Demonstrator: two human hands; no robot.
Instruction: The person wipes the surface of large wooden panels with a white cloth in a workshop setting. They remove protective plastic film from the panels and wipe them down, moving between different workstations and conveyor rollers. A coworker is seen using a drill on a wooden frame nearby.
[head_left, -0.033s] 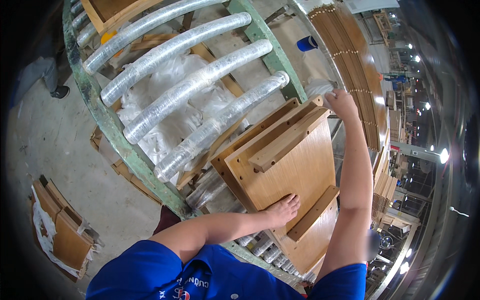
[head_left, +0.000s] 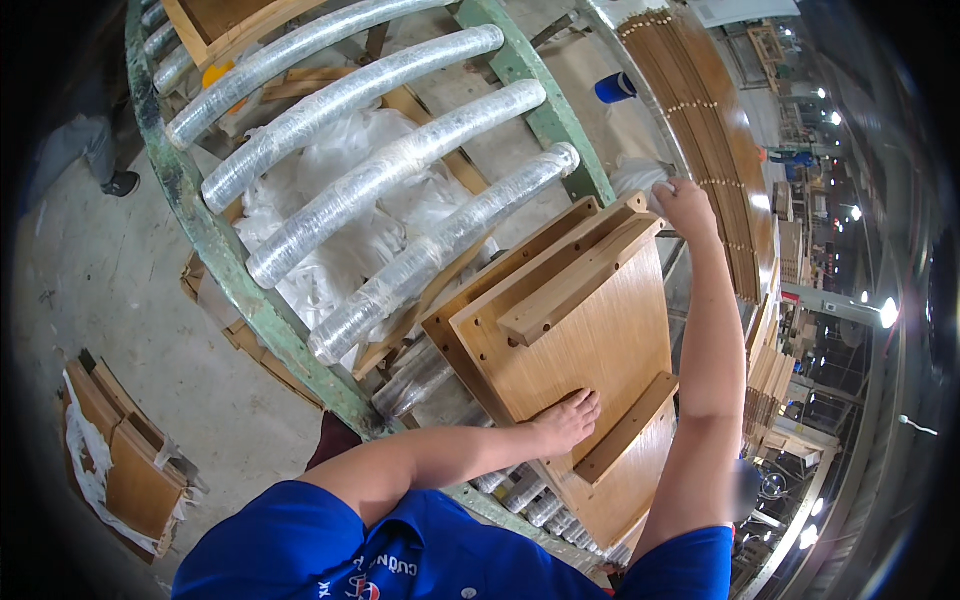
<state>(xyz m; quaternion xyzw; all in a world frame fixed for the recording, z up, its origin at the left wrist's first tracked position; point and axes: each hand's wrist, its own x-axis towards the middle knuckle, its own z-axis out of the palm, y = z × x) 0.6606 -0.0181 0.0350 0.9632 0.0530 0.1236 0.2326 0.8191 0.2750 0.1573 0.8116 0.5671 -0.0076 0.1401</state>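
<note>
Pale brown wooden panel (head_left: 550,370) lies atop a second panel (head_left: 455,350) on plastic-wrapped rollers (head_left: 390,190), two rails fixed across its face.
Its longer axis seems to run from upper left to lower right, the near end toward the person; the far rail (head_left: 580,282) and near rail (head_left: 627,428) slant crosswise, rising to the right. The left hand (head_left: 567,422) rests palm-down on the face, grasping nothing. The right hand (head_left: 686,208) is curled at the far right corner, near bunched whitish film (head_left: 636,177); what its fingers grip, I cannot tell. The right forearm (head_left: 712,340) hides part of the right edge, and the second panel is mostly covered.
</note>
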